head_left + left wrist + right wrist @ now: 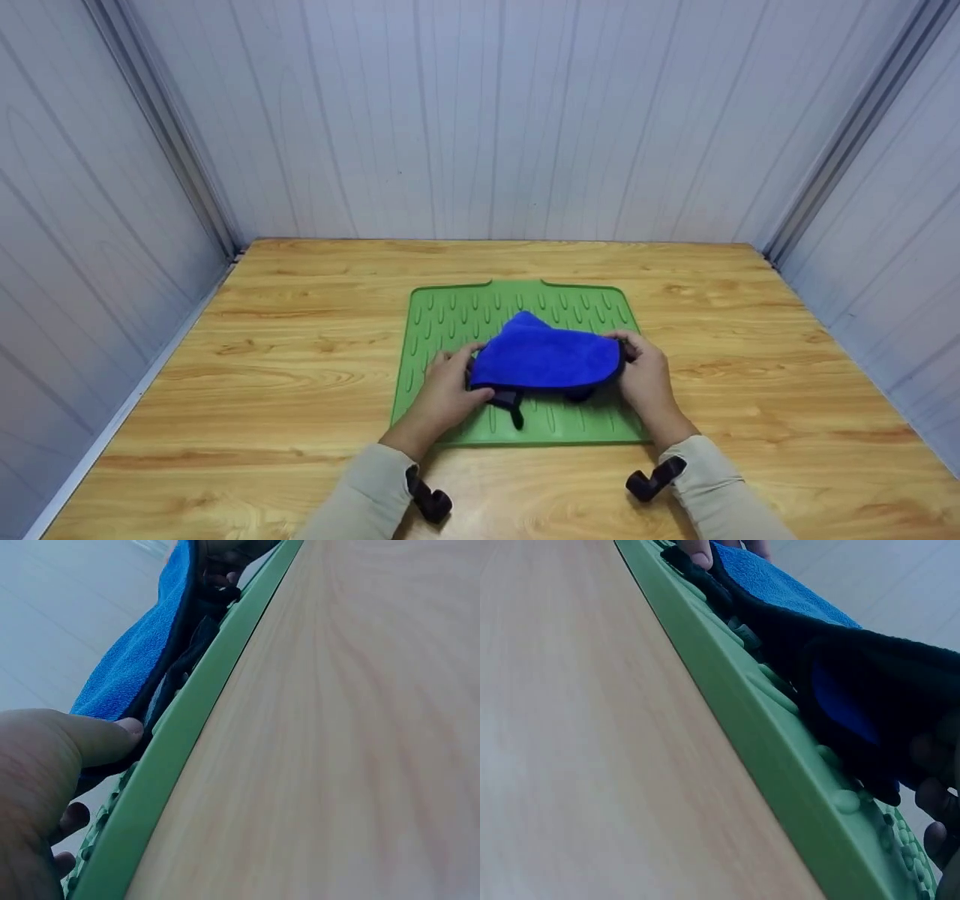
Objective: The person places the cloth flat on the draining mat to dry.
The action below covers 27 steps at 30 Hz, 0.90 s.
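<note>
A blue cloth (pixel 547 360) with a black edge is held just over a ridged green mat (pixel 439 319), one folded corner pointing away from me. My left hand (pixel 450 391) pinches its left end, thumb on the near edge, as the left wrist view shows at the thumb (pixel 112 739). At the other end, my right hand (pixel 645 375) grips the cloth's rounded corner. Below the near edge a black piece with a short tab (pixel 511 403) sticks out; the cloth hides the rest, and I cannot tell what it is. Dark folds (pixel 847 701) hang beneath the blue face in the right wrist view.
The mat lies on a wood-grain table (pixel 300 352), its raised rim (pixel 540 444) towards me. White panel walls (pixel 480 120) enclose the back and both sides. Black camera mounts (pixel 429 496) are strapped at both sleeve cuffs.
</note>
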Tool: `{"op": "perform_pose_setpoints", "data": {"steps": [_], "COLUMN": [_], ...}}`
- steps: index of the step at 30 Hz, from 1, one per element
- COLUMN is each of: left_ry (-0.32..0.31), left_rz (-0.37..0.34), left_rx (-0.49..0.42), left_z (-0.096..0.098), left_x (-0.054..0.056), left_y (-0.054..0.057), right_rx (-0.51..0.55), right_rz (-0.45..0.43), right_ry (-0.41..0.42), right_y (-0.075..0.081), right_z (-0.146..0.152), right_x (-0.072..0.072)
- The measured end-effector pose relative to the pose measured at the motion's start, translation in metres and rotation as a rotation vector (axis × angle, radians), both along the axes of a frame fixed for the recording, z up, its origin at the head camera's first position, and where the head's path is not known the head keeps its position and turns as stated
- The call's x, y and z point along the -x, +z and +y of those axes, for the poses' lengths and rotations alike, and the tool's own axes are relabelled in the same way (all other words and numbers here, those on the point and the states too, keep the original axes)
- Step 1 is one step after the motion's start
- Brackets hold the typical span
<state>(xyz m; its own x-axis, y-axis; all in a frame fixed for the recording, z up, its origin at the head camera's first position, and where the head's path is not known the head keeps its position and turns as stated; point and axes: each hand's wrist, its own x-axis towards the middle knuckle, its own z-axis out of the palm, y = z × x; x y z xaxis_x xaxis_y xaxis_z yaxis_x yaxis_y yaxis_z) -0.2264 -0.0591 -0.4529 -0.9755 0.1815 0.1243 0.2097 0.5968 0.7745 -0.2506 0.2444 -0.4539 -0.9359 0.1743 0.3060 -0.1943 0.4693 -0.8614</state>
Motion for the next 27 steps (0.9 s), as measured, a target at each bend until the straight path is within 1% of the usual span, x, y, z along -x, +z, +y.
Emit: {"op": "perform_pose_setpoints", "data": {"steps": [4, 7, 10, 14, 17, 21, 27], "left_ry": [-0.005, 0.008, 0.021, 0.056, 0.096, 0.141, 0.204], "left_rz": [0.027, 0.052, 0.135, 0.246, 0.255, 0.264, 0.332], "left_rx": [-0.007, -0.004, 0.018, 0.076, 0.109, 0.128, 0.141], "left_z": [-0.002, -0.005, -0.01, -0.016, -0.021, -0.025, -0.026], "left_x": [0.001, 0.003, 0.006, 0.008, 0.01, 0.01, 0.009], "left_y": [0.0, 0.0, -0.001, -0.004, -0.004, -0.004, -0.004], "right_rx": [0.056, 0.074, 0.104, 0.143, 0.157, 0.165, 0.168], "right_rz": [-0.036, -0.058, -0.057, -0.05, -0.06, -0.074, -0.087], "right_ry": [-0.028, -0.048, -0.064, -0.078, -0.08, -0.099, -0.126], "right_y": [-0.001, -0.001, -0.001, 0.0, 0.001, 0.003, 0.002], "right_z": [0.005, 0.009, 0.012, 0.013, 0.014, 0.015, 0.018], "right_x": [0.002, 0.003, 0.006, 0.008, 0.008, 0.008, 0.01]}}
